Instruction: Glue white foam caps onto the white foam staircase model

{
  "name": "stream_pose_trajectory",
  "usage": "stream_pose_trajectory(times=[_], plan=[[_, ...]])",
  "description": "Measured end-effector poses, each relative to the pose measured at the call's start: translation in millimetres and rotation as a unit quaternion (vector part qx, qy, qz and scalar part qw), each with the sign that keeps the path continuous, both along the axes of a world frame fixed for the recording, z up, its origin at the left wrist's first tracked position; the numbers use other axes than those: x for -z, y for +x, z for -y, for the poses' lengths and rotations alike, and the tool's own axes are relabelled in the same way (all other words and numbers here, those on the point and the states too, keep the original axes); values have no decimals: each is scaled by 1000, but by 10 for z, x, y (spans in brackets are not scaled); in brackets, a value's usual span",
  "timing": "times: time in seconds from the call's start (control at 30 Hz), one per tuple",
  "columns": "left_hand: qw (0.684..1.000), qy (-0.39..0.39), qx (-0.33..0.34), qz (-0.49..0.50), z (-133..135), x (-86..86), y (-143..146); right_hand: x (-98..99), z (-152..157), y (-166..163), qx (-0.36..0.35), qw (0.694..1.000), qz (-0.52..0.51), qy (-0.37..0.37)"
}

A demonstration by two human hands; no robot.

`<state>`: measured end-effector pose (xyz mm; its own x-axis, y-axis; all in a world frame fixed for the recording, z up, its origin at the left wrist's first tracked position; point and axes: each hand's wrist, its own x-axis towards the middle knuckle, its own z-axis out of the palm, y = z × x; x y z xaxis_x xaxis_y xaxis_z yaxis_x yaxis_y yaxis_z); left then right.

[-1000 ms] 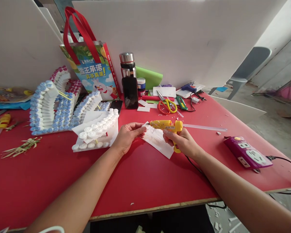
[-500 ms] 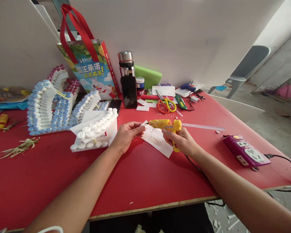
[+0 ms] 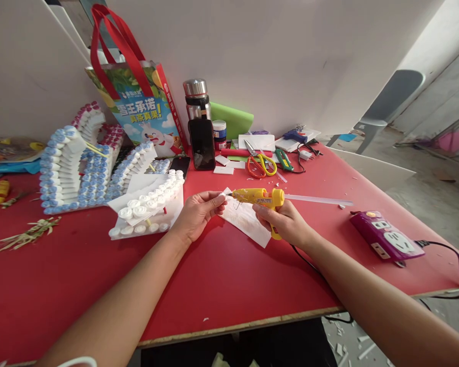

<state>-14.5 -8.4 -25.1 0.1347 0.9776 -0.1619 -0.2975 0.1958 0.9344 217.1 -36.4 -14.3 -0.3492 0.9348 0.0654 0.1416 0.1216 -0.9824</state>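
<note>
My right hand [image 3: 281,221] is wrapped round the grip of a yellow hot glue gun [image 3: 254,197]. A clear glue stick [image 3: 317,199] runs out of its back end. The nozzle points left at the fingertips of my left hand [image 3: 202,211], which pinch a small white piece [image 3: 225,193]. My fingers cover most of that piece, so its shape cannot be made out. Under the glue gun lies a creased white sheet [image 3: 248,224] on the red table [image 3: 222,285]. To the left of my left hand stands a white model [image 3: 145,211] with rows of rolled white rosettes.
Blue-and-white and pink rosette models [image 3: 76,171] stand at the left before a shopping bag [image 3: 145,112]. A phone [image 3: 201,145] leans on a steel flask [image 3: 196,94]. Scissors [image 3: 260,162] and a green cutter [image 3: 284,159] lie behind. A purple power strip [image 3: 386,237] sits right, its cable trailing.
The whole view has shifted slightly to the left. Both hands keep their hold, with the glue gun's nozzle still at the left fingertips.
</note>
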Motion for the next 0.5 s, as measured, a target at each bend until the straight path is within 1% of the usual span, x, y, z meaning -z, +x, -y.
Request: stream_pose_trajectory(times=[0.5], plan=[[999,-43,3,18,0,-43,-6,21,-15,36,23,1000,-8,17]])
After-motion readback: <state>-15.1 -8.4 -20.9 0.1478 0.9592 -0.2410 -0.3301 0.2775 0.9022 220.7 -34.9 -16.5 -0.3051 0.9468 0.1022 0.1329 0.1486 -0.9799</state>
